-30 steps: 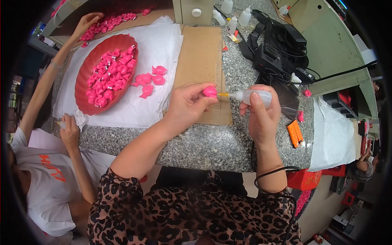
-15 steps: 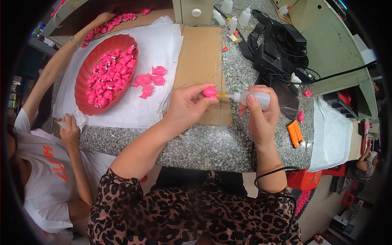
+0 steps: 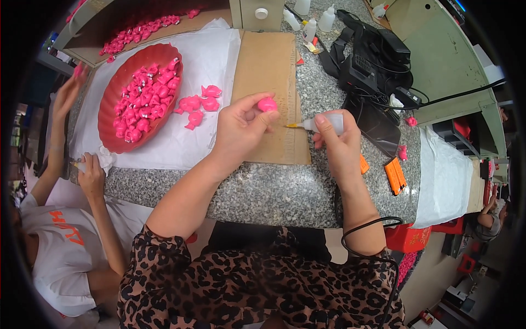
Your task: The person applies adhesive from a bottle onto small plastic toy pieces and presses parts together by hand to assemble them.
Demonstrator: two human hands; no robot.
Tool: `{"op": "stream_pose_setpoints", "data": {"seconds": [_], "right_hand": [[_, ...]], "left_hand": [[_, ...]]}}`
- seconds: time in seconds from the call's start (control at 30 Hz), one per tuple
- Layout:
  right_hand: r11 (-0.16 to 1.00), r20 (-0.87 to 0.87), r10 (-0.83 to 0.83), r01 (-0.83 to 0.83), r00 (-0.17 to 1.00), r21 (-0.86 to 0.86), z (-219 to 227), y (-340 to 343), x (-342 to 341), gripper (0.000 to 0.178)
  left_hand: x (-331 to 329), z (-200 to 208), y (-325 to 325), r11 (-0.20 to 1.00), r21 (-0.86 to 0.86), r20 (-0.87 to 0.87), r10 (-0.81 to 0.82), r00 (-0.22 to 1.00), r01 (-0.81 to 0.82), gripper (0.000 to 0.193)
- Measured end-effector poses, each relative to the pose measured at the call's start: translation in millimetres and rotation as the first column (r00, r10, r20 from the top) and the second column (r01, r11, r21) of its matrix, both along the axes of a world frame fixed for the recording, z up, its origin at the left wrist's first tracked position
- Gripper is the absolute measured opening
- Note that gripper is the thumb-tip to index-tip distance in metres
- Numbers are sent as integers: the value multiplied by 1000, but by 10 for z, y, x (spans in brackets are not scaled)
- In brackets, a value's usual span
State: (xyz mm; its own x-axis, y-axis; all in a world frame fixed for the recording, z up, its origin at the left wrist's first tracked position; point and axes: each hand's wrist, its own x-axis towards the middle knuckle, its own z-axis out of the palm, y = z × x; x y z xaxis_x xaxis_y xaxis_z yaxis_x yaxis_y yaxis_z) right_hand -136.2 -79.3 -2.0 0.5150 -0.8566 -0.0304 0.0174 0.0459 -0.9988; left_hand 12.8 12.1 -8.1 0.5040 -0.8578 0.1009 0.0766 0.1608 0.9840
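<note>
Closest in, towards the speckled stone table's [image 3: 257, 192] near edge, an orange plastic piece [image 3: 395, 175] lies to the right of your forearm. Then your right hand [image 3: 342, 143], thumb and fingers wrapped round a translucent squeeze bottle [image 3: 335, 122]: soft-walled by the look of it, so grip its barrel lightly or it may dribble. Its thin nozzle [image 3: 291, 125], yellow at the end, points left over the cardboard sheet's [image 3: 268, 60] right edge, apart from everything, and looks easy to bend.

Now your left hand [image 3: 241, 126], and here's the pink figurine [image 3: 267, 105], up above that cardboard, thumb and forefinger pinched on it; you can't tell what the tucked fingers do. Glossy, probably light, stiff plastic, likely slippery if wet: best held by its rounded sides.

Farther left, loose pink figurines [image 3: 193, 119] sit by the white paper's [image 3: 219, 60] right edge, with a heaped red scalloped bowl [image 3: 118, 88] beyond. Farthest off, white bottles [image 3: 327, 19] stand towards the table's far edge.
</note>
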Motion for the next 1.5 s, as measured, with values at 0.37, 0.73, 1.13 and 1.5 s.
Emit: {"op": "stream_pose_setpoints", "data": {"seconds": [0.37, 0.73, 1.13, 1.5], "right_hand": [[998, -94, 16, -22, 995, -61, -10, -10, 0, 18], [998, 245, -42, 28, 969, 60, 20, -48, -48, 19], [974, 332, 42, 36, 942, -225, 130, 143, -80, 18], [968, 263, 94, -26, 960, -251, 121, 154, -95, 19]], "left_hand": [[3, 15, 2, 1000, -13, -15, -27, 1000, 27, 24], [-16, 24, -7, 999, -29, -51, -39, 998, 38, 24], [-73, 10, 40, 993, -16, 51, -117, 992, 117, 22], [-94, 24, 47, 995, 7, 18, -97, 995, 97, 23]]}}
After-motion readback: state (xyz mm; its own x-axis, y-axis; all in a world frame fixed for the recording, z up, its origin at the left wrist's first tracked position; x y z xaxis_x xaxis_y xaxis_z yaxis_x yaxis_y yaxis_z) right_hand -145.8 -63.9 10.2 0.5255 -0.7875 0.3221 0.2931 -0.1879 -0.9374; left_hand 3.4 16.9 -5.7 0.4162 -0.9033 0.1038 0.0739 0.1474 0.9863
